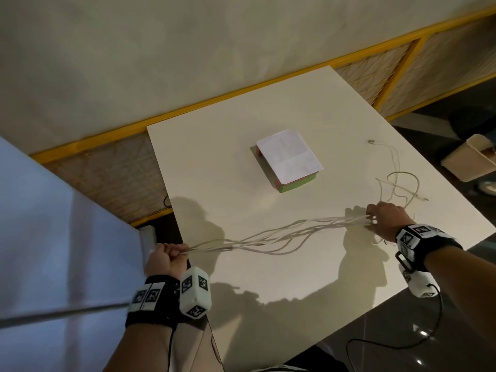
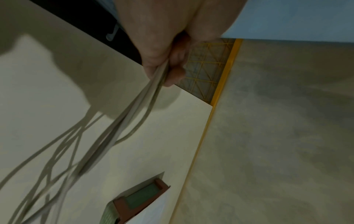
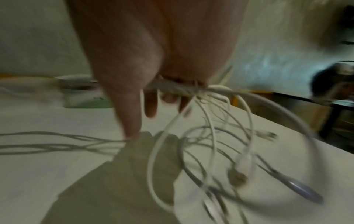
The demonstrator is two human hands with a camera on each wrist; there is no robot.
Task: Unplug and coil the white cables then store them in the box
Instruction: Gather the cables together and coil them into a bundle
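Note:
Several white cables (image 1: 271, 236) stretch in a bundle above the white table (image 1: 241, 277) between my two hands. My left hand (image 1: 167, 255) grips one end of the bundle at the table's near left edge; its fingers (image 2: 173, 72) curl round the strands (image 2: 134, 109). My right hand (image 1: 381, 217) grips the other end near the right edge, and loose loops (image 3: 216, 136) with plugs hang past it. One cable end (image 1: 371, 142) lies on the table farther back. The box (image 1: 288, 159), red and green with a white lid, sits at the table's middle.
A yellow-framed railing (image 1: 241, 92) runs behind the table, with a grey wall beyond. A pale blue surface (image 1: 53, 237) stands at the left. A beige bin (image 1: 472, 159) sits on the dark floor to the right. Black sensor wires trail from my wrists.

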